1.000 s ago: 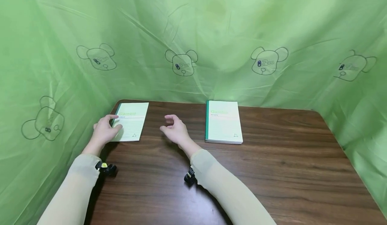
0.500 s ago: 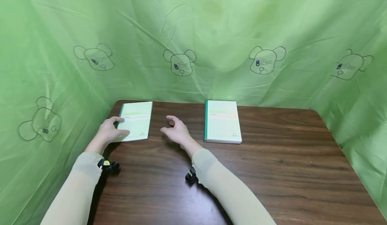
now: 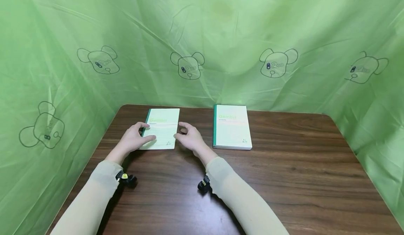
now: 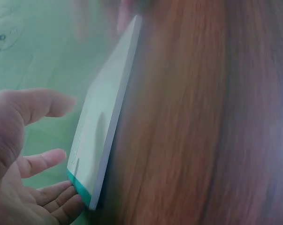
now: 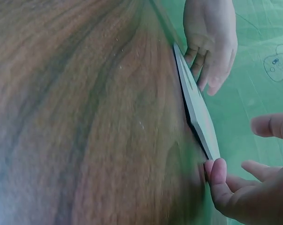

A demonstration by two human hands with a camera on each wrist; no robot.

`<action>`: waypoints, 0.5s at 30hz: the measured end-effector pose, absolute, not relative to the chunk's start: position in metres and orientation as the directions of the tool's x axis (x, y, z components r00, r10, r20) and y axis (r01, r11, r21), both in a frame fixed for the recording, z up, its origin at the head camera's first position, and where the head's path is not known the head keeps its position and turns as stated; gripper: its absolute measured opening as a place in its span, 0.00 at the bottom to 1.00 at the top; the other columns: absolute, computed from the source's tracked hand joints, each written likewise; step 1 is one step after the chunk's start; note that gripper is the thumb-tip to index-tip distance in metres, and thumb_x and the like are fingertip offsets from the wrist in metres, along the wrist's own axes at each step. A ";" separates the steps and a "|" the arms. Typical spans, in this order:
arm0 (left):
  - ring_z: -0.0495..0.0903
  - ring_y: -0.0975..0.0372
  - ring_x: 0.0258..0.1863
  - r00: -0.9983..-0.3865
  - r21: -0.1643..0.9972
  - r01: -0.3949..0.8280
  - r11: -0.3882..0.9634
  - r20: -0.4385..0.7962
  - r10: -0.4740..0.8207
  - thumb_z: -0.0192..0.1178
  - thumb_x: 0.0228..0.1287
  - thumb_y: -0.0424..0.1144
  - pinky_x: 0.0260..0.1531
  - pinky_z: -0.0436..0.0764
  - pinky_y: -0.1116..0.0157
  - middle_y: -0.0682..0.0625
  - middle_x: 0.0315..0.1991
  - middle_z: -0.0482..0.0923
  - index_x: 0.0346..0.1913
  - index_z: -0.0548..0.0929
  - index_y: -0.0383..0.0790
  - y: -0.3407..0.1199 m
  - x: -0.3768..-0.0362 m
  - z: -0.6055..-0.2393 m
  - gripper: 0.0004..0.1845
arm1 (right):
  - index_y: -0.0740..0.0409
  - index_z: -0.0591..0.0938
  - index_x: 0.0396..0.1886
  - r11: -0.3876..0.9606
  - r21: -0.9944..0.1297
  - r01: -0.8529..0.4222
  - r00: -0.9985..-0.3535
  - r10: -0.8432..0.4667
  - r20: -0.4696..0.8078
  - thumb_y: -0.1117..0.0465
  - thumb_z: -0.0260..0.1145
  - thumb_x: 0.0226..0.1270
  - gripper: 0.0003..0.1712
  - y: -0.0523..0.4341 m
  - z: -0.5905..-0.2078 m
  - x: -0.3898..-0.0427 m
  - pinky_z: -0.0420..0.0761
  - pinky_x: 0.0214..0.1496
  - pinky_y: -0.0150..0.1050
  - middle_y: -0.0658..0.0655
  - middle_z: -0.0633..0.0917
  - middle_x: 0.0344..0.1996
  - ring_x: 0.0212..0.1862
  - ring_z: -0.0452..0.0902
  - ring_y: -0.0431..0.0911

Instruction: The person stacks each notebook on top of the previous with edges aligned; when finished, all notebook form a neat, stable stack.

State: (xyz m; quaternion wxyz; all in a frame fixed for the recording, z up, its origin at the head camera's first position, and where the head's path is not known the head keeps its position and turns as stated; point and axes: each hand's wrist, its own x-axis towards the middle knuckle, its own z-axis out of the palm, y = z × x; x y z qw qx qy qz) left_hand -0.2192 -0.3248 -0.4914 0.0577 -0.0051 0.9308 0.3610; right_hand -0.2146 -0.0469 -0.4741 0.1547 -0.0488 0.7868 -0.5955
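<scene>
In the head view a white notebook [image 3: 161, 129] with a green spine lies at the left part of the table. My left hand [image 3: 134, 136] is at its spine side. In the left wrist view the fingers of that hand touch the green spine [image 4: 79, 186], while the thumb [image 4: 47, 101] hovers apart from the cover. My right hand [image 3: 192, 136] is at the opposite edge, its fingertips [image 5: 219, 169] against the notebook's side in the right wrist view. Neither hand is curled round the notebook.
Another notebook [image 3: 233, 127], thicker and also green-spined, lies right of my right hand near the back edge. It may be a stack. Green cloth [image 3: 233, 35] with bear-head drawings hangs behind and beside the brown wooden table [image 3: 303, 179].
The left notebook has shifted to the right with my left hand, turning slightly midway and straightening again. My right hand has moved slightly right, and the notebook's edge now meets its fingers.
</scene>
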 end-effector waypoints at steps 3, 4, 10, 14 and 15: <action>0.73 0.38 0.68 -0.992 0.720 -0.067 0.691 -0.124 0.034 0.73 0.72 0.55 0.62 0.77 0.40 0.32 0.75 0.71 0.74 0.74 0.35 -0.315 -0.219 -0.491 0.39 | 0.53 0.74 0.82 0.281 -0.953 0.116 -0.949 -0.251 -0.189 0.59 0.71 0.77 0.36 -0.043 -0.475 -0.216 0.80 0.70 0.52 0.66 0.81 0.72 0.73 0.77 0.59; 0.74 0.39 0.67 -0.991 0.732 -0.074 0.677 -0.130 0.031 0.73 0.72 0.54 0.61 0.78 0.41 0.33 0.75 0.72 0.74 0.74 0.35 -0.312 -0.219 -0.491 0.38 | 0.53 0.75 0.81 0.281 -0.953 0.117 -0.950 -0.247 -0.190 0.59 0.71 0.76 0.36 -0.041 -0.475 -0.216 0.81 0.67 0.50 0.65 0.82 0.71 0.71 0.78 0.58; 0.74 0.42 0.64 -0.990 0.776 -0.095 0.624 -0.139 0.023 0.73 0.73 0.51 0.57 0.78 0.47 0.32 0.74 0.71 0.72 0.74 0.35 -0.295 -0.218 -0.487 0.35 | 0.56 0.77 0.79 0.245 -0.957 0.155 -0.957 -0.202 -0.207 0.60 0.69 0.77 0.33 -0.032 -0.474 -0.217 0.83 0.59 0.46 0.63 0.86 0.65 0.64 0.83 0.55; 0.75 0.45 0.61 -0.991 0.818 -0.112 0.565 -0.137 0.002 0.73 0.72 0.48 0.54 0.77 0.54 0.32 0.73 0.72 0.71 0.75 0.34 -0.288 -0.217 -0.488 0.33 | 0.57 0.78 0.78 0.196 -0.963 0.187 -0.958 -0.183 -0.223 0.60 0.70 0.76 0.32 -0.025 -0.475 -0.219 0.84 0.56 0.43 0.62 0.87 0.62 0.62 0.84 0.53; 0.75 0.46 0.60 -0.991 0.827 -0.116 0.550 -0.135 -0.006 0.73 0.72 0.47 0.52 0.77 0.57 0.33 0.73 0.72 0.71 0.76 0.34 -0.287 -0.217 -0.489 0.33 | 0.57 0.78 0.78 0.185 -0.963 0.194 -0.957 -0.182 -0.227 0.60 0.70 0.75 0.33 -0.024 -0.476 -0.219 0.84 0.54 0.43 0.62 0.87 0.61 0.60 0.84 0.52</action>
